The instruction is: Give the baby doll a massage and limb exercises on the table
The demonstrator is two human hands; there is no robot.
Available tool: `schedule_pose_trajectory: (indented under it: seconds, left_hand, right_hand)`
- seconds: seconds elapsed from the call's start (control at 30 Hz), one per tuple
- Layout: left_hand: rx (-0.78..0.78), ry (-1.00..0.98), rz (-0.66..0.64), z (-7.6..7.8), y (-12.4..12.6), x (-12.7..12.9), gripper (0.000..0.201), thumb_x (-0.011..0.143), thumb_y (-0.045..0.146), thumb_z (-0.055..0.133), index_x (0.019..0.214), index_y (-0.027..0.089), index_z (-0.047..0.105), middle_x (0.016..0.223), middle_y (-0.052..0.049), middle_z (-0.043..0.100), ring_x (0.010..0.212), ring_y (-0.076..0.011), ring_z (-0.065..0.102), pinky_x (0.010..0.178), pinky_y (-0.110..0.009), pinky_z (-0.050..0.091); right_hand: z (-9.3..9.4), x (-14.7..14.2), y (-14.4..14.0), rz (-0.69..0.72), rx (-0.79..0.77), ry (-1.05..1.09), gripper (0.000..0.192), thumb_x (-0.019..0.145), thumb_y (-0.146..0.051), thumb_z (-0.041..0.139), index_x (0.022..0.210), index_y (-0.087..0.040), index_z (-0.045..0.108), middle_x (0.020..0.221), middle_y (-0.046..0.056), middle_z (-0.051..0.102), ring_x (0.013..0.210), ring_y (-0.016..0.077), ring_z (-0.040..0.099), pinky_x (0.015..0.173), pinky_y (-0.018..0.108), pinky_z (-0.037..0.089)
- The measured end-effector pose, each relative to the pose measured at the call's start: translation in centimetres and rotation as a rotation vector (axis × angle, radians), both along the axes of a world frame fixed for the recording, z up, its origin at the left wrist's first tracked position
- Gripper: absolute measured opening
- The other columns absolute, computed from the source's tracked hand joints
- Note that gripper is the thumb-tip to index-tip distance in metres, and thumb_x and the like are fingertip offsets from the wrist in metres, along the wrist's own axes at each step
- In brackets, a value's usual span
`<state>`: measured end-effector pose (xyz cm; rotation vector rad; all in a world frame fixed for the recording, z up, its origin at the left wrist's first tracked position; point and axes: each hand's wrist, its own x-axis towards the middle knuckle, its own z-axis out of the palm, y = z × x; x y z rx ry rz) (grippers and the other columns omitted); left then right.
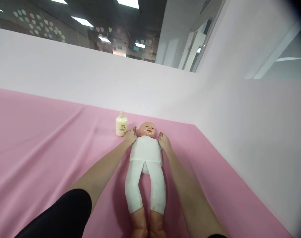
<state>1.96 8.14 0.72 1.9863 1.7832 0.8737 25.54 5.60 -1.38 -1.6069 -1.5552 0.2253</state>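
Observation:
A baby doll (145,148) with a white cloth body lies on its back on the pink sheet (91,145), head away from me and feet toward me. My left hand (130,136) is closed around the doll's arm at the left of its head, with the small doll hand poking out above my fingers. On the other side, my right hand (164,142) grips the doll's other arm, and the tips of its doll fingers show over mine. Just left of my left hand stands a cream-coloured bottle (121,125) with a dark printed label.
A white wall (91,76) runs behind the sheet, with a window (91,29) above it that carries pastel heart stickers. Another white wall (251,132) closes off the right side. Long creases cross the sheet at the left.

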Motion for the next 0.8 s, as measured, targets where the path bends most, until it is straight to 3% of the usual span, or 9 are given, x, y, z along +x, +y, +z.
schedule_pose_trajectory:
  seconds: [0.07,0.17,0.27,0.4,0.47,0.6,0.7,0.8]
  left_hand:
    - [-0.009,-0.018,0.01,-0.1,0.2,0.0,0.044,0.085,0.022,0.047,0.128,0.013,0.044,0.114,-0.021,0.06,0.109,-0.0362,0.056,0.088,-0.052,0.042]
    - [0.034,-0.064,0.003,0.2,0.0,0.0,0.046,0.086,0.021,0.045,0.131,0.016,0.04,0.119,-0.018,0.058,0.114,-0.0314,0.054,0.09,-0.047,0.044]
    - [0.233,-0.176,-0.068,0.7,-1.2,-0.5,0.053,0.083,0.016,0.046,0.135,0.017,0.033,0.13,-0.015,0.051,0.123,-0.0262,0.047,0.098,-0.042,0.041]
    - [0.464,-0.247,-0.278,1.0,-4.8,-1.8,0.048,0.085,0.021,0.047,0.132,0.017,0.037,0.125,-0.013,0.053,0.116,-0.025,0.051,0.097,-0.042,0.042]
    - [0.474,-0.149,-0.409,0.7,-6.9,-2.5,0.041,0.084,0.022,0.048,0.125,0.018,0.045,0.116,-0.01,0.058,0.107,-0.0247,0.055,0.094,-0.043,0.044]
    - [0.505,0.013,-0.606,-0.4,-9.8,-3.0,0.039,0.08,0.013,0.048,0.119,0.02,0.05,0.122,-0.008,0.056,0.117,-0.0241,0.048,0.103,-0.044,0.036]
    - [0.49,-0.057,-0.579,-0.7,-10.4,-2.7,0.039,0.079,0.012,0.048,0.118,0.018,0.051,0.121,-0.009,0.057,0.116,-0.0241,0.048,0.104,-0.045,0.034]
    - [0.407,-0.369,-0.457,-0.7,-10.2,-2.8,0.03,0.081,0.018,0.053,0.11,0.017,0.055,0.109,-0.008,0.06,0.107,-0.0232,0.052,0.101,-0.044,0.037]
  right_hand:
    - [0.0,0.2,0.3,0.009,0.005,0.009,0.016,0.082,-0.026,0.046,0.091,-0.02,0.058,0.087,0.008,0.068,0.085,0.0218,0.063,0.078,0.036,0.049]
    - [0.5,0.2,-0.2,0.019,0.057,0.027,0.028,0.082,-0.028,0.046,0.107,-0.019,0.054,0.104,0.009,0.067,0.095,0.0212,0.062,0.084,0.037,0.048]
    - [1.2,0.2,-1.6,0.049,0.17,0.076,0.053,0.082,-0.029,0.05,0.132,-0.017,0.037,0.123,0.013,0.058,0.111,0.0218,0.057,0.091,0.039,0.046]
    - [1.4,-0.2,-5.6,0.132,0.321,0.054,0.065,0.084,-0.032,0.051,0.141,-0.016,0.025,0.134,0.016,0.05,0.12,0.0236,0.051,0.095,0.043,0.045]
    - [1.2,-0.4,-8.0,0.138,0.328,-0.038,0.062,0.083,-0.031,0.052,0.14,-0.017,0.029,0.132,0.015,0.051,0.12,0.0252,0.051,0.096,0.045,0.044]
    - [0.3,-0.8,-11.7,0.271,0.326,-0.272,0.04,0.083,-0.024,0.05,0.122,-0.019,0.052,0.12,0.01,0.061,0.115,0.0251,0.054,0.1,0.045,0.04]
    - [0.1,-0.9,-12.5,0.29,0.288,-0.195,0.038,0.082,-0.023,0.05,0.119,-0.02,0.054,0.121,0.008,0.061,0.117,0.0239,0.052,0.103,0.045,0.038]
    - [0.5,-0.4,-12.0,0.192,0.247,0.072,0.046,0.079,-0.027,0.053,0.125,-0.02,0.048,0.127,0.009,0.057,0.119,0.0222,0.052,0.104,0.044,0.037]
